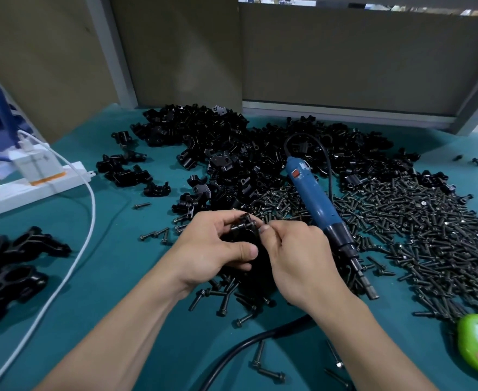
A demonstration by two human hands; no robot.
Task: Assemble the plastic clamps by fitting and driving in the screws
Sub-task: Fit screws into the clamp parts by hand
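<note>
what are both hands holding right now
Left hand: holding a black clamp.
Right hand: pinching what looks like a screw at the clamp.

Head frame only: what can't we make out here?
All head view.
Clamp: mostly covered by the left hand and right hand; screw seating hidden.
What the right hand pinches, screw or clamp: too small, behind its fingertips.
Green timer: cut by right edge, display blurred.
Power strip: cut by left edge.
Black cable: run hidden under the right forearm.

Black plastic clamp [243, 224] held centre-front, clamp pile [232, 142] (black, jumbled) behind, dark screws [418, 221] heaped right.
</note>
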